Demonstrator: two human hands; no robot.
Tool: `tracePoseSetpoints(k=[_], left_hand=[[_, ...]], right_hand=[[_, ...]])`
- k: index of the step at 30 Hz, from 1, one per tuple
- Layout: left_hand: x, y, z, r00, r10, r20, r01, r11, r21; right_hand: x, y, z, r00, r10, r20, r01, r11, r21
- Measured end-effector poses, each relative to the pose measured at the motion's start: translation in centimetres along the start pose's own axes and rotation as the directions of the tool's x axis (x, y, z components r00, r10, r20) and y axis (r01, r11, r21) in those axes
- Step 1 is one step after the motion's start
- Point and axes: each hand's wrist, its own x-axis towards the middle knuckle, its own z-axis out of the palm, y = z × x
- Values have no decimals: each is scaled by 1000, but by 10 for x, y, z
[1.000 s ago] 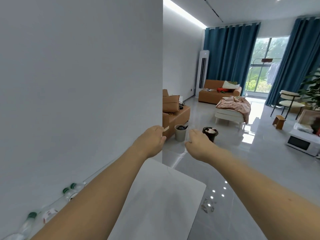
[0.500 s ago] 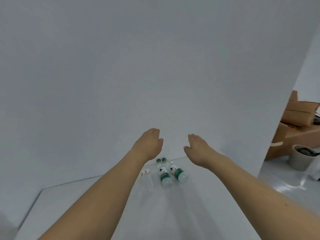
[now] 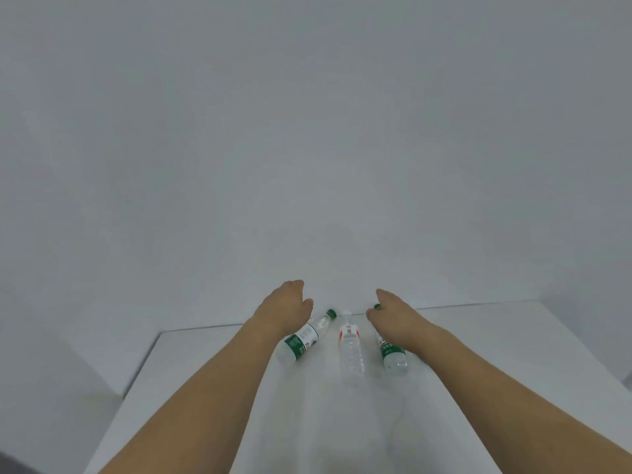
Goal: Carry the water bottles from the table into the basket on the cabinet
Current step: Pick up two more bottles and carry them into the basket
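On the white table (image 3: 212,388) by the wall, three water bottles (image 3: 351,350) lie flat; all now show, where earlier the view faced the living room. Left hand (image 3: 285,309) and right hand (image 3: 396,319) hover above, uncurled, grasping nothing.

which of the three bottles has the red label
The middle bottle, lying between the two hands. Its label is red and white and its cap is pale; the left bottle and right bottle have green labels and green caps.

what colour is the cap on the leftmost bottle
Green, on the leftmost bottle lying on the table; head view.
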Motion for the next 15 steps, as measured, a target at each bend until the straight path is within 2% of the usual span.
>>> tracePoseSetpoints(k=[5, 9, 13, 15], left_hand=[[86, -50, 72, 970, -161, 179, 173, 984, -50], [152, -83, 151, 954, -192, 230, 210, 976, -56], [197, -113, 214, 941, -199, 274, 254, 950, -182], [208, -133, 237, 948, -231, 218, 271, 947, -173]], right_hand=[[87, 37, 50, 977, 170, 128, -180, 981, 69], [163, 71, 110, 954, 249, 169, -262, 963, 59], [220, 102, 173, 939, 326, 112, -339, 932, 127], [240, 113, 199, 934, 353, 59, -358, 929, 96]])
